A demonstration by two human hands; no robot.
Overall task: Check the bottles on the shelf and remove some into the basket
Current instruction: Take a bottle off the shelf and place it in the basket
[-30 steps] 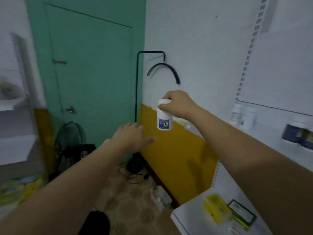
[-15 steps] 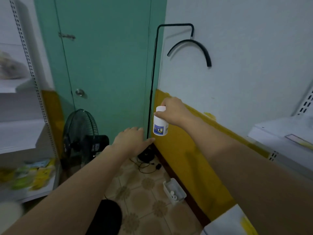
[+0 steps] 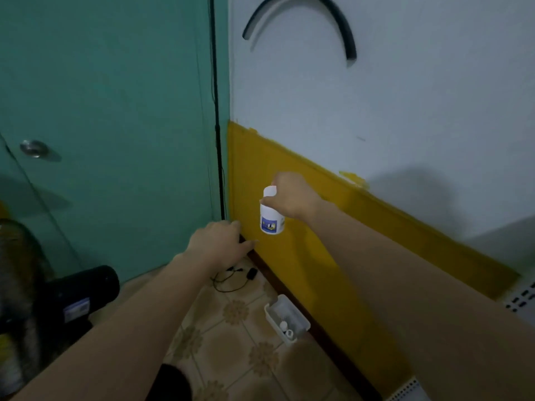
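Gripping the white bottle (image 3: 272,217) by its cap (image 3: 269,191) in the right hand (image 3: 292,198), up in the air well apart from the white basket (image 3: 272,315) on the floor (image 3: 231,345) by the wall (image 3: 318,273), and holding the left hand (image 3: 217,244) relaxed, empty.

right grip (image 3: 292,198) tight, left grip (image 3: 217,244) slack

right hand (image 3: 292,198) gripping bottle (image 3: 271,218) — basket (image 3: 286,318) below

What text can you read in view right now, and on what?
No text is readable.
White bottle in the right hand: blue label, print too blurred to read.
Black fan motor: pale sticker, too blurred to read.
Basket on the floor: no print shows.
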